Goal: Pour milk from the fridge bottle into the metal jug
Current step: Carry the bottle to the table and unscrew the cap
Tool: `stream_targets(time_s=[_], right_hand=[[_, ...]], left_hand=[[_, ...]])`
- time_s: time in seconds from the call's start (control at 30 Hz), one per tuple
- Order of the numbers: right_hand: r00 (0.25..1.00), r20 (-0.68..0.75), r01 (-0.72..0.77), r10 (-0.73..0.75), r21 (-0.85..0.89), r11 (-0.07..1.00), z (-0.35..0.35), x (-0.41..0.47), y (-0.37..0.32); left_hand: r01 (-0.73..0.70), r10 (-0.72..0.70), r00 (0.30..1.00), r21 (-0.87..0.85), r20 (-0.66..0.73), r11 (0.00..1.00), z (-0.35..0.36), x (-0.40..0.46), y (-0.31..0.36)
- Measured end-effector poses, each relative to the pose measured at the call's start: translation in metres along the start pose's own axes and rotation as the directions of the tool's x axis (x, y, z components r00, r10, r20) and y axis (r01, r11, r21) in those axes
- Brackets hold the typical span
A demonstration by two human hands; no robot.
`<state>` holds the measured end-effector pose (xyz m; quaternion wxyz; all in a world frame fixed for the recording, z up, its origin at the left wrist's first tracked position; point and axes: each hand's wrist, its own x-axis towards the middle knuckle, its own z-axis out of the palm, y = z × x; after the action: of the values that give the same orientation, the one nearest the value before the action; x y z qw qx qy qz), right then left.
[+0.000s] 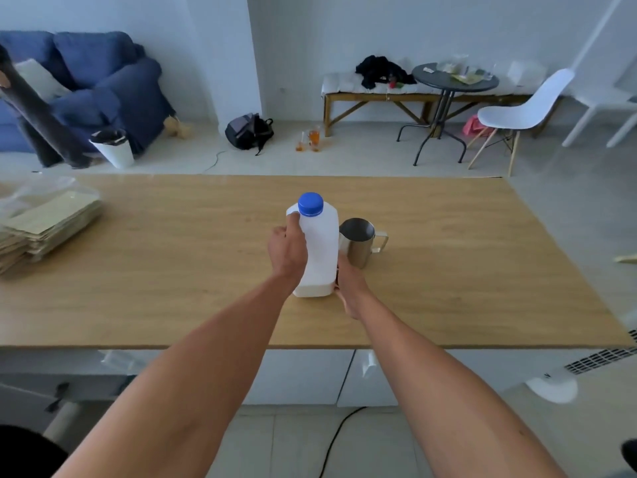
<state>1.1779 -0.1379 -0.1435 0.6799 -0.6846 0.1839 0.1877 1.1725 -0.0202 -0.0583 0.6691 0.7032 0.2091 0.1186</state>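
Note:
A white plastic milk bottle with a blue screw cap stands upright on the wooden table. My left hand is wrapped around the bottle's left side near the shoulder. My right hand lies against the bottle's lower right side, fingers on its base. Just right of the bottle, touching or nearly so, stands the metal jug, mouth up and handle pointing right. The cap is on the bottle.
A stack of flat cardboard sheets under clear plastic sits at the table's left edge. Beyond the table are a blue sofa, a white bin, a round dark side table and a white chair.

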Motion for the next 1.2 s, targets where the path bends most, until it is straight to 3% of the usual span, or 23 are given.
stream_targets(time_s=[0.33,0.43,0.5,0.57,0.63,0.67,0.73,0.8,0.87,0.93,1.2], right_hand=[[0.999,0.031,-0.034,0.033,0.040,0.999,-0.004,0.010,0.004],[0.991,-0.091,0.097,-0.101,-0.041,0.994,-0.002,-0.001,-0.004],[0.895,-0.257,0.340,-0.366,-0.139,0.930,0.000,-0.012,-0.017],[0.714,-0.352,0.524,-0.605,-0.305,0.795,0.001,-0.021,-0.037],[0.563,-0.292,0.585,-0.773,-0.520,0.622,0.004,-0.025,-0.062],[0.521,-0.214,0.586,-0.826,-0.614,0.529,0.006,-0.027,-0.075],[0.504,-0.046,0.520,-0.862,-0.781,0.346,0.012,-0.029,-0.095],[0.544,0.041,0.391,-0.838,-0.896,0.210,0.017,-0.030,-0.110],[0.584,0.052,0.312,-0.810,-0.936,0.164,0.019,-0.027,-0.115],[0.575,0.077,0.305,-0.814,-0.944,0.126,0.018,-0.022,-0.115],[0.501,0.304,0.487,-0.810,-0.873,-0.026,0.006,-0.003,-0.124]], left_hand=[[-0.027,0.026,0.999,0.004,0.043,1.000,0.007,0.008,-0.011],[-0.026,0.026,0.999,0.010,0.045,1.000,0.006,0.008,-0.010],[-0.020,0.019,0.998,0.004,0.053,1.000,0.005,0.007,-0.011],[-0.021,0.021,0.998,0.009,0.058,1.000,0.004,0.006,-0.011],[-0.035,0.035,0.997,0.000,0.073,0.999,0.002,0.005,-0.011],[-0.047,0.048,0.995,-0.012,0.085,0.999,0.002,0.005,-0.011],[-0.075,0.076,0.993,-0.018,0.092,0.997,0.001,0.005,-0.012],[-0.093,0.093,0.991,-0.007,0.093,0.996,0.001,0.006,-0.012],[-0.084,0.083,0.993,0.007,0.083,0.996,0.002,0.009,-0.015],[-0.063,0.062,0.996,0.023,0.058,0.998,0.003,0.012,-0.018],[-0.029,0.029,0.999,-0.004,-0.029,1.000,0.013,0.012,-0.016]])
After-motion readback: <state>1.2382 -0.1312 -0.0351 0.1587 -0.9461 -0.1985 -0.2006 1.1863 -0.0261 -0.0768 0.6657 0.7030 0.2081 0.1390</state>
